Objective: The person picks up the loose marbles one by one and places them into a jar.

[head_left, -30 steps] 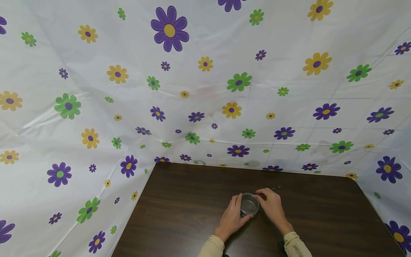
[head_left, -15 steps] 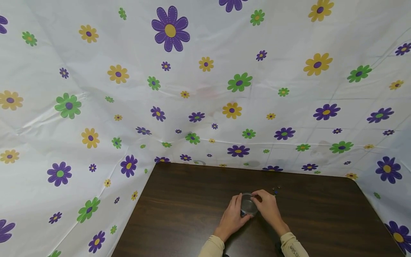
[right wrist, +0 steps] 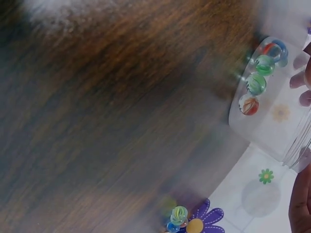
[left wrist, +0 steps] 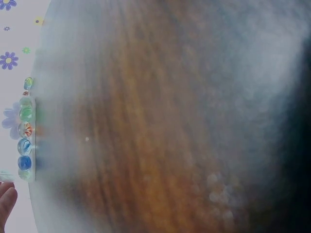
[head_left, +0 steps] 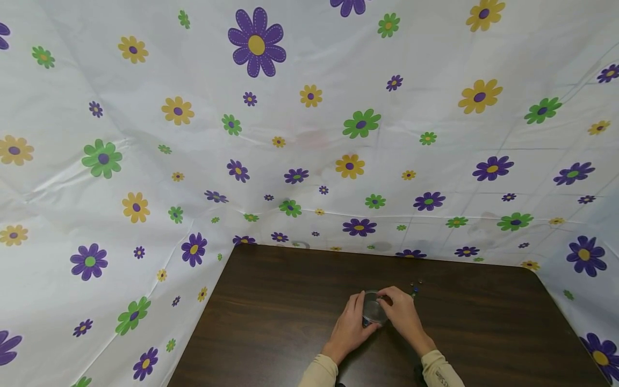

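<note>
A clear jar (head_left: pixel 374 310) stands on the dark table (head_left: pixel 290 322). My left hand (head_left: pixel 348 328) grips its side, with fingers and thumb around the wall. My right hand (head_left: pixel 403 310) is over the jar's mouth at the right of its rim, fingertips bent together. Whether it pinches anything is hidden. In the right wrist view, several glass marbles (right wrist: pixel 255 83) lie along the bottom of the jar, and fingers (right wrist: pixel 300 201) are near its threaded neck. The left wrist view shows the marbles (left wrist: pixel 25 146) in a row, with fingertips (left wrist: pixel 7 204) at the lower left.
Several loose marbles (head_left: pixel 416 289) lie on the table just beyond my right hand. One green-swirled marble (right wrist: pixel 179 215) and a blue marble (right wrist: pixel 172 227) appear close together. White cloth with printed flowers (head_left: pixel 309 134) hangs around the table's back and sides.
My right hand has moved left from the jar's right edge to over its mouth. Loose marbles behind it have come into fuller view. My left hand keeps its hold on the jar.
</note>
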A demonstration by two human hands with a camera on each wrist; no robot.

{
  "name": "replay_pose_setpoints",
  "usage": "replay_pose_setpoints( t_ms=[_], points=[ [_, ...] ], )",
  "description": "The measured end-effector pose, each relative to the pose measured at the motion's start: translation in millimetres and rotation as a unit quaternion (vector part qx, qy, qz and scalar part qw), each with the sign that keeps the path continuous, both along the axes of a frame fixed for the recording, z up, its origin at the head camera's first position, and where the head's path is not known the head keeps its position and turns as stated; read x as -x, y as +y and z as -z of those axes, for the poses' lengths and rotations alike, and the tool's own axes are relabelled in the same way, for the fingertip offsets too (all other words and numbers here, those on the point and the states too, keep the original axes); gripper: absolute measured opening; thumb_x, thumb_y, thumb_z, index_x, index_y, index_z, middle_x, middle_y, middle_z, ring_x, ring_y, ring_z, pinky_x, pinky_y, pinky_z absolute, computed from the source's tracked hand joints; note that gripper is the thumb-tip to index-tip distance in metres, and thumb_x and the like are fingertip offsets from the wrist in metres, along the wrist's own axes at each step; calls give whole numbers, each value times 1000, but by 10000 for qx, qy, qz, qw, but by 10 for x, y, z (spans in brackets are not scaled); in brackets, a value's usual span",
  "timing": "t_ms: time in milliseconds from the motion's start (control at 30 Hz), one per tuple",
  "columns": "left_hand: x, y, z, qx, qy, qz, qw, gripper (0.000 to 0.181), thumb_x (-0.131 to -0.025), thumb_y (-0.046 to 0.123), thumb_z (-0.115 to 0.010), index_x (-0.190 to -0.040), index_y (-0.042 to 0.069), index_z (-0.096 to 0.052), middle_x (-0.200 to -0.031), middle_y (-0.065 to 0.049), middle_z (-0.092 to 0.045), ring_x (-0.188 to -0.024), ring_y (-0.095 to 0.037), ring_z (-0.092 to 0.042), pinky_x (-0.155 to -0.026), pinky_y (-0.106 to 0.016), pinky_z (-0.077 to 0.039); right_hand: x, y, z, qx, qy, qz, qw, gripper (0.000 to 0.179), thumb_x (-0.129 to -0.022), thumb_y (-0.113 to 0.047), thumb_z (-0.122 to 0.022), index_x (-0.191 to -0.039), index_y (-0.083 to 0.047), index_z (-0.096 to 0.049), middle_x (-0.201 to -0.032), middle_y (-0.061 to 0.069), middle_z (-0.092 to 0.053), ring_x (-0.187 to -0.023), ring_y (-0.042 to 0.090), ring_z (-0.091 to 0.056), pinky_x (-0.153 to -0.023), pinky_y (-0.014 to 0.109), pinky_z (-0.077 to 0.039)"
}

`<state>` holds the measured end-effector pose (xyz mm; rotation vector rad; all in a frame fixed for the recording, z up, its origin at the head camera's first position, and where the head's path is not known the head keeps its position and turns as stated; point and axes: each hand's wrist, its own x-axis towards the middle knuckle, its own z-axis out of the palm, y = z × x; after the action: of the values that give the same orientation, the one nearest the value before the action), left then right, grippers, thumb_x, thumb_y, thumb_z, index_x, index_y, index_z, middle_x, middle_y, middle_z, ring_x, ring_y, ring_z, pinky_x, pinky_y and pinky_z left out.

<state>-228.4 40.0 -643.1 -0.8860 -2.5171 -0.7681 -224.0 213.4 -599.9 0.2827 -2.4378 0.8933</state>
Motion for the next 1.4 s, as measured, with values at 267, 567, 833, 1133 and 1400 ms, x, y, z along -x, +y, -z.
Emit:
replay_pose_setpoints(
  t_ms=[267,567,833,1133,1400],
  points=[
    [-7,-3,-7,-5,-9,3,10000,85,-88,38,-84,-149,-6,-44,-133,-15,-53,-117,-22,-62,-91,-27,-55,-9,-1,0,77,-153,-74,9998,23,-77,12,-84,-92,-4,-76,-90,3,-70,-79,20,-69,-66,31,-58],
    [-4,-2,8,-7,101,3,9999,86,-88,40,-84,-148,-6,-44,-133,-14,-54,-116,-22,-62,-91,-26,-55,-3,-6,11,94,-134,-68,9998,24,-76,11,-85,-92,-4,-76,-90,4,-70,-78,20,-69,-65,31,-58],
    [-6,-6,11,-42,52,21,10000,85,-89,40,-83,-148,-6,-44,-133,-14,-53,-116,-22,-62,-91,-26,-55,12,-6,22,44,-19,-6,10000,23,-75,11,-86,-91,-3,-76,-89,5,-71,-78,21,-70,-65,32,-58],
    [-1,6,14,-71,182,-35,9998,86,-86,40,-86,-147,-6,-45,-131,-14,-54,-114,-21,-63,-90,-26,-55,20,-4,33,-65,202,4,9998,23,-74,11,-87,-89,-2,-76,-87,5,-70,-75,20,-69,-64,32,-58],
    [1,7,15,-99,140,-10,9999,86,-86,39,-86,-147,-7,-45,-131,-14,-54,-114,-21,-63,-89,-27,-56,14,-11,16,-42,198,-5,9998,23,-74,11,-86,-88,-2,-76,-86,4,-70,-75,19,-69,-63,31,-57]
  ],
)
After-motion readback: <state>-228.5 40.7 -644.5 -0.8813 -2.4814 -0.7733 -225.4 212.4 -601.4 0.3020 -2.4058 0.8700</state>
